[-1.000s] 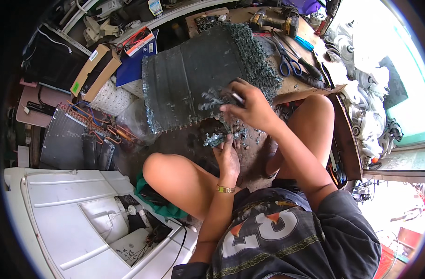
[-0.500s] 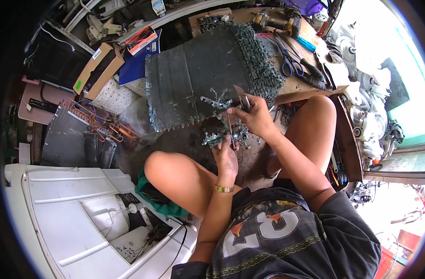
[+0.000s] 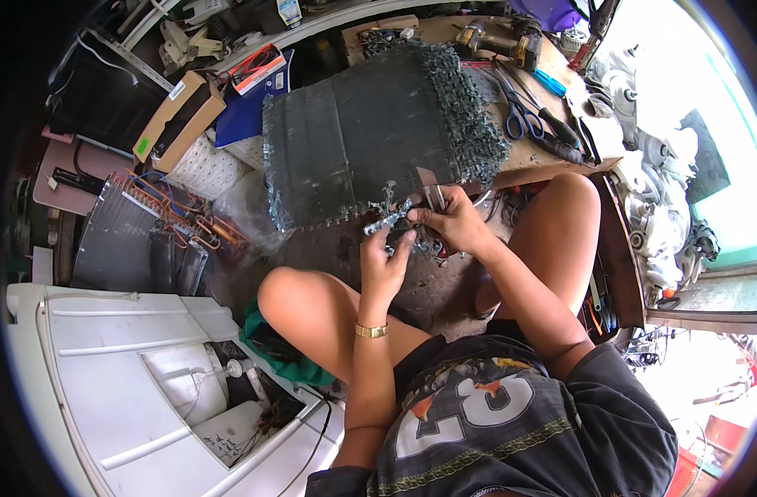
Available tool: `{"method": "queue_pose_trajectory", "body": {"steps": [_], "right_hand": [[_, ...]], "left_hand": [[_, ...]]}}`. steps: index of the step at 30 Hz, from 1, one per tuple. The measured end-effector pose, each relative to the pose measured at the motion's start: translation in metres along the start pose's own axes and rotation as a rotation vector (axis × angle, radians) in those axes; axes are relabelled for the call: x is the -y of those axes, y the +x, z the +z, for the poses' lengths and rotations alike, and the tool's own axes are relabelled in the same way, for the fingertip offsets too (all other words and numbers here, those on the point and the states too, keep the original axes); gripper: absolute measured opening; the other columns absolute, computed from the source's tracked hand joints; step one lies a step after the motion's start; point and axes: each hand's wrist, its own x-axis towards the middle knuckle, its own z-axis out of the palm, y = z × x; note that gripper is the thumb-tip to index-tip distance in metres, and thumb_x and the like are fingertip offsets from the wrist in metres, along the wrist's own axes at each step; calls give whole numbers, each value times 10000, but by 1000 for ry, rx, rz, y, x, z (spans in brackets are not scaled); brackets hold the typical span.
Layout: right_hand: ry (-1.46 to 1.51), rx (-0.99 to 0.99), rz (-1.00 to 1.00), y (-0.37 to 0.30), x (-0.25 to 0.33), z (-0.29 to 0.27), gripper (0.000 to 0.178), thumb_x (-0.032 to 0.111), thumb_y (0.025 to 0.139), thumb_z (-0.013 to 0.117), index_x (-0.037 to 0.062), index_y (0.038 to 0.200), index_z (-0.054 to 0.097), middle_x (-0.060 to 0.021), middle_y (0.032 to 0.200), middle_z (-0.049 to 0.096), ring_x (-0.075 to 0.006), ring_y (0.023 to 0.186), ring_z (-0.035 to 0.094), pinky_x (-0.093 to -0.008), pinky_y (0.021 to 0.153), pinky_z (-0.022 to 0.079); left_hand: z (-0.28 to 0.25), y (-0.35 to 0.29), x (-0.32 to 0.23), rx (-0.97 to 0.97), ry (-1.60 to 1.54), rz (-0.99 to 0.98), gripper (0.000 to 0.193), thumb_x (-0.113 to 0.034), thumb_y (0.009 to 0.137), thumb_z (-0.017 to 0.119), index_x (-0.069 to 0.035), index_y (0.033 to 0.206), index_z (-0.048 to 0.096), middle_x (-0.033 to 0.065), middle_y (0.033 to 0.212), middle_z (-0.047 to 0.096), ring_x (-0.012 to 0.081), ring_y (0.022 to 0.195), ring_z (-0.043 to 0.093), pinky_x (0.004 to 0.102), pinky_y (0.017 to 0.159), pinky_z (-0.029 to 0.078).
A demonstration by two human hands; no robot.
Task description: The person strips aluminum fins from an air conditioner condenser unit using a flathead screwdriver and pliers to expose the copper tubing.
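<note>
Scrap of bent grey metal fin (image 3: 388, 220), short and ragged, lies between the two hands just below the lower edge of the big dark finned coil block (image 3: 362, 141). Its long axis runs roughly left to right in the view, tilted slightly so the right end sits higher, and its left end points out toward the knee side of the floor.

The left hand (image 3: 388, 263) comes up from below with fingers curled closed around the scrap's lower part and a clump of similar dark fragments (image 3: 420, 242) beneath it; thumb and forefinger pinch tight, with no gap showing. A gold bracelet (image 3: 371, 330) sits on that wrist.

The right hand (image 3: 455, 222) meets it from the right, fingers folded shut on a small flat-bladed metal tool (image 3: 429, 187) whose blade stands nearly upright above the knuckles, close to the scrap's right end. Whether the blade touches the scrap cannot be told.

The coil block leans behind the hands, its frayed right side resting against a wooden board (image 3: 552, 157) that carries blue-handled scissors (image 3: 519, 116). To the left stand a second coil with copper tubing (image 3: 146, 240) and a cardboard box (image 3: 179, 120). A white appliance casing (image 3: 105, 389) fills the lower left.
</note>
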Motion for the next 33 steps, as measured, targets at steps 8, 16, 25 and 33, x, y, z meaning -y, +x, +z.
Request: {"method": "queue_pose_trajectory", "body": {"steps": [8,16,25,33], "right_hand": [[-536,-104,-394,-9,9,3,503,79,775,829,2,1245,664,-169,1065,630,-379,958,669,-421,829,542],[-732,-116,-430,-4,1,6,299,63,762,814,27,1046,731,-171,1085,626,-411,915,690,-469,795,563],[-418,-129,-609,1,-26,0,259,-49,807,804,-13,1052,727,-165,1065,713,-277,901,716,-367,780,568],[155,-462,-65,0,-48,-16,158,137,976,776,46,923,658,41,732,652,-47,590,528,-267,523,419]], "left_hand": [[24,10,-10,-83,-59,31,197,40,896,604,54,1082,667,200,1033,719,346,966,719,399,864,542],[33,0,13,30,-36,-121,158,10,909,659,59,1059,659,179,1068,701,225,935,663,378,846,524],[42,2,14,-161,-248,-63,238,-76,1035,651,6,1258,662,97,1111,757,168,1015,680,348,923,530],[39,-1,11,-111,-522,-23,233,-222,1095,614,0,1151,660,81,1012,733,131,931,662,321,948,531]]}}
